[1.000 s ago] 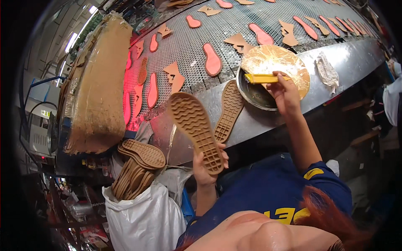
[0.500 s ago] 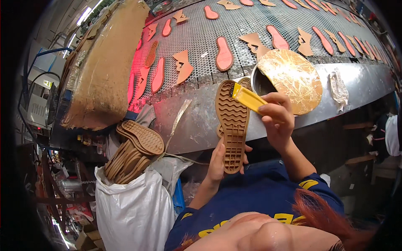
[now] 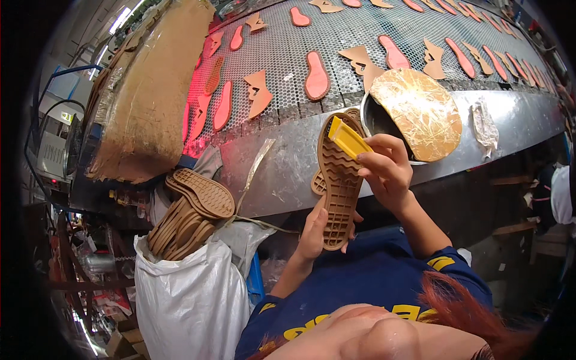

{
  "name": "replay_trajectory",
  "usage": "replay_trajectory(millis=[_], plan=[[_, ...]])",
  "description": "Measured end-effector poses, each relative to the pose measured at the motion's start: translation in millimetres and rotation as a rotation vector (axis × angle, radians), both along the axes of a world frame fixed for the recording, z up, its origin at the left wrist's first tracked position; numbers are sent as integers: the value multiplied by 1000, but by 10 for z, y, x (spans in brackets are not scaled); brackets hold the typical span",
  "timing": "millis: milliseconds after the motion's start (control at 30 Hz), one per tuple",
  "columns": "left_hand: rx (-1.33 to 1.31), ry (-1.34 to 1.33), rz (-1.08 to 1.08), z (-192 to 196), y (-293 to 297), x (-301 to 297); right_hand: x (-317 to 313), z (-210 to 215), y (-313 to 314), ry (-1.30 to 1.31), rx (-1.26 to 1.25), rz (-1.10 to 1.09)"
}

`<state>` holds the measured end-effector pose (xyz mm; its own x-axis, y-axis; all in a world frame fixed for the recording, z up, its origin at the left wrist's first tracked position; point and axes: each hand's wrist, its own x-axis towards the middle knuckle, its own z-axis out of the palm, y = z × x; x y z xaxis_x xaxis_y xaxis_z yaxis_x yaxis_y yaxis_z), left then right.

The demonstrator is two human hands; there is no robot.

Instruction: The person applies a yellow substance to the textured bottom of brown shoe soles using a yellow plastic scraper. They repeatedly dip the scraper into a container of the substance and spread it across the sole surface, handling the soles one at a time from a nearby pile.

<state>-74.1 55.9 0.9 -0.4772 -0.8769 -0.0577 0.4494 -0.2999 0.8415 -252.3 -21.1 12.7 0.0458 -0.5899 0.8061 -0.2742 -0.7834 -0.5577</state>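
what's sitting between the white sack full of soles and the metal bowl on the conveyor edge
In the head view, the tan sole held up in the left hand lies between the white sack and the metal bowl, with the right hand's yellow tool on it.

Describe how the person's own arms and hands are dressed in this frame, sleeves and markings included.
Both hands are bare: no gloves, rings or watch show on the left hand or the right hand. The forearms are uncovered too. The person wears a dark blue short-sleeved shirt; its right sleeve ends above the elbow and carries yellow stripes near the hem. Yellow lettering runs across the chest.
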Motion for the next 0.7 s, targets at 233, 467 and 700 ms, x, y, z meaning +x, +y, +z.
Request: replay_trajectory(millis=[233, 467, 700], plan=[[-8, 9, -4, 4, -9, 43, -56, 67, 46, -11, 89, 129], [46, 94, 5, -9, -33, 66, -103, 95, 183, 34, 207, 286], [106, 168, 63, -19, -90, 82, -50, 24, 316, 74, 191, 307]])
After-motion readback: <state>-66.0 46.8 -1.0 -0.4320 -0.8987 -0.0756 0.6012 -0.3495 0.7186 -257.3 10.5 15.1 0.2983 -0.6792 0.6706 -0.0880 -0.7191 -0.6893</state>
